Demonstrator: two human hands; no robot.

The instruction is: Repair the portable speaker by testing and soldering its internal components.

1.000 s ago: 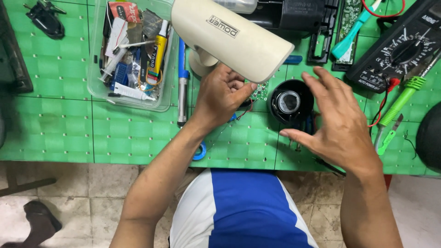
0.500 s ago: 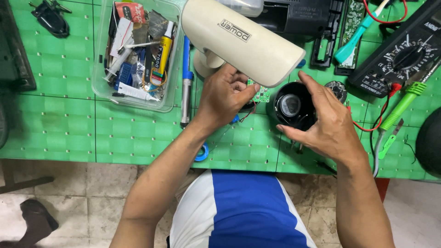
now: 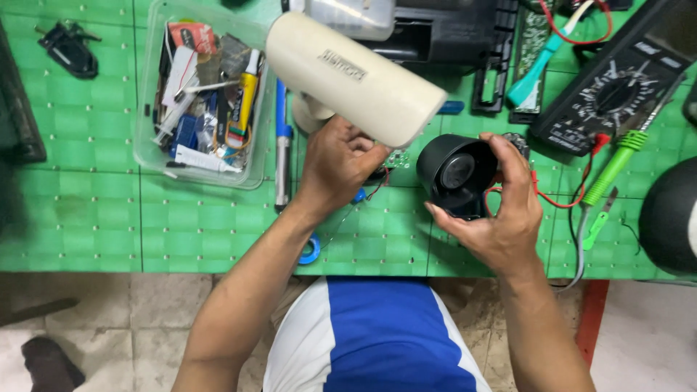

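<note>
My left hand [image 3: 335,165] grips the underside of a cream cylindrical camera housing [image 3: 356,76], held tilted above the green table [image 3: 87,218]. A small circuit board with thin wires [image 3: 396,158] hangs just below it. My right hand [image 3: 501,210] is wrapped around a black round lens module [image 3: 457,174], lifted off the table, its open end facing the housing. Red wires [image 3: 559,199] trail from it to the right.
A clear plastic tub of tools and tubes [image 3: 203,101] stands at left, a blue pen-like tool [image 3: 282,145] beside it. A black multimeter [image 3: 617,87], green screwdriver [image 3: 610,170] and teal tool [image 3: 537,72] lie at right. Blue tape ring [image 3: 310,252] near the edge.
My right hand closed on the black lens module, picked it up and brought it toward the housing. The left hand kept its hold on the cream housing.
</note>
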